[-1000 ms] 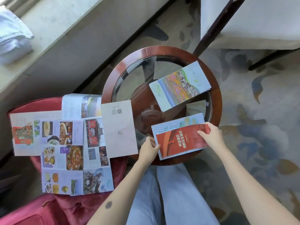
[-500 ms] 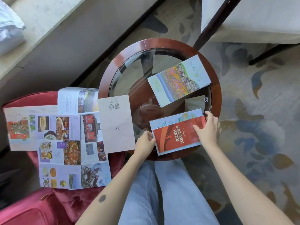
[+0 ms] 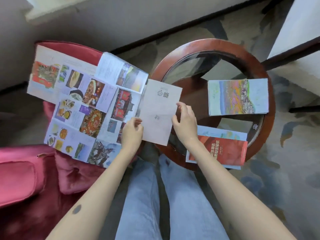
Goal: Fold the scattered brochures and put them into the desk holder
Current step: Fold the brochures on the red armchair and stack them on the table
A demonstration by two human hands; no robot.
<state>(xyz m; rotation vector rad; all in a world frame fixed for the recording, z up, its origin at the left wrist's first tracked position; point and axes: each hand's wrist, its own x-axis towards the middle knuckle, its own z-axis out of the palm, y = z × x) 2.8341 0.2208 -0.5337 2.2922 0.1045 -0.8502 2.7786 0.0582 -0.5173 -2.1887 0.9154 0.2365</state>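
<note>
A large unfolded brochure (image 3: 83, 104) with food photos lies spread over a red chair seat, and its white end panel (image 3: 158, 108) with a QR code reaches onto the round table. My left hand (image 3: 132, 134) pinches that panel's lower left edge. My right hand (image 3: 184, 122) touches its right edge with fingers curled. A folded red brochure (image 3: 225, 149) lies on a pale blue one at the table's near rim. A folded brochure (image 3: 238, 97) with a colourful landscape rests on the glass further right. No desk holder is in view.
The round table (image 3: 256, 66) has a dark wood rim and a glass top. The red upholstered chair (image 3: 52, 179) stands to the left. A pale chair with dark legs (image 3: 294, 49) is at the upper right. Patterned carpet surrounds them; my jeans-clad legs are below.
Both hands left the red brochure on the table's near rim and moved left to the white panel of the unfolded brochure. The view swung left.
</note>
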